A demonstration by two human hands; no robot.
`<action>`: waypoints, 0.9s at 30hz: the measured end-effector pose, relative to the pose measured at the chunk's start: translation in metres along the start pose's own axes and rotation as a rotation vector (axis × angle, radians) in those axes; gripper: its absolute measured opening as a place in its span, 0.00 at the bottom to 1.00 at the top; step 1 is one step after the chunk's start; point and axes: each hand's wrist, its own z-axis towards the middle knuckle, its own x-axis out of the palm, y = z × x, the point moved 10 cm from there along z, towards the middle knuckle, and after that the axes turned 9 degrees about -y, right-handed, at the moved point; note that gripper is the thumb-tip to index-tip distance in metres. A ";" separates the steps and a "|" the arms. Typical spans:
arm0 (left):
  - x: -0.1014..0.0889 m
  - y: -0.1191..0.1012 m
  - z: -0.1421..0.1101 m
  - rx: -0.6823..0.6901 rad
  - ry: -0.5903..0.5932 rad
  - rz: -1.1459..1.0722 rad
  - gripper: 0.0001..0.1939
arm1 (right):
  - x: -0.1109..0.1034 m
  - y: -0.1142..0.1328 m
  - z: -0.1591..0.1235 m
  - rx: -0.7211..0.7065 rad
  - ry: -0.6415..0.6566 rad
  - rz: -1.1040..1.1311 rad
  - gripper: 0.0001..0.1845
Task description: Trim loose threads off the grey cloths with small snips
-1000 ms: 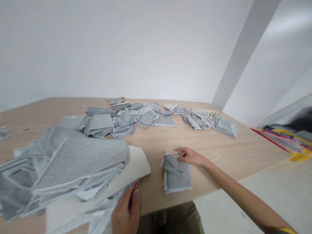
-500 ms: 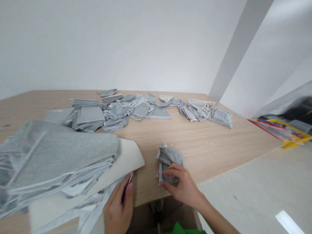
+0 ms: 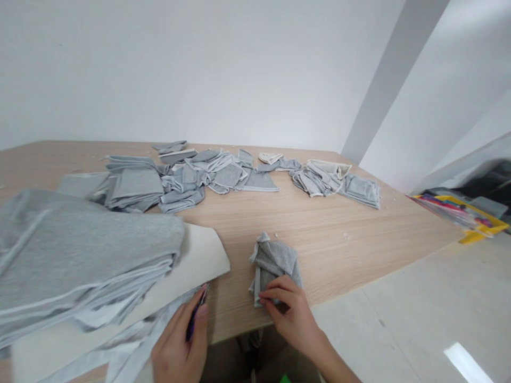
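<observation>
My left hand [image 3: 182,336] is closed around a small tool with a dark purple handle [image 3: 193,321] and a thin metal tip. It rests near the table's front edge, beside a cream sheet [image 3: 205,251]. My right hand [image 3: 288,308] has thumb and forefinger pinched at the pale left edge of a small crumpled grey fabric piece [image 3: 277,258]. That piece lies on the table, partly hidden under my fingers. To the left, a thick stack of large grey fabric panels [image 3: 99,239] with whitish edges lies over the cream sheet.
Folded and loose grey fabric pieces [image 3: 136,186] spread along the back of the wooden table [image 3: 319,229]. Further right lies another small heap [image 3: 317,178] with a folded grey piece [image 3: 361,190]. A yellow tray [image 3: 475,234] with colourful items sits beyond the right edge.
My right hand's fingers have closed from a loose spread into a pinch at the fabric's edge. My left hand, still around the tool, has shifted slightly left and down in view.
</observation>
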 end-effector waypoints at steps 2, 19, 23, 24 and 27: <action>0.000 -0.001 0.000 0.011 -0.004 0.005 0.18 | -0.001 -0.001 -0.001 -0.009 -0.024 -0.002 0.09; 0.034 -0.062 -0.005 0.388 0.331 -0.075 0.19 | -0.009 0.007 -0.007 -0.027 -0.075 0.029 0.10; 0.040 -0.080 -0.011 0.512 0.338 -0.032 0.21 | -0.013 0.004 -0.009 -0.028 -0.126 0.035 0.08; 0.040 -0.083 -0.012 0.534 0.322 -0.025 0.21 | -0.013 0.004 -0.009 -0.031 -0.137 0.037 0.07; 0.039 -0.092 -0.013 0.598 0.265 0.023 0.21 | -0.014 0.003 -0.010 -0.032 -0.147 0.045 0.06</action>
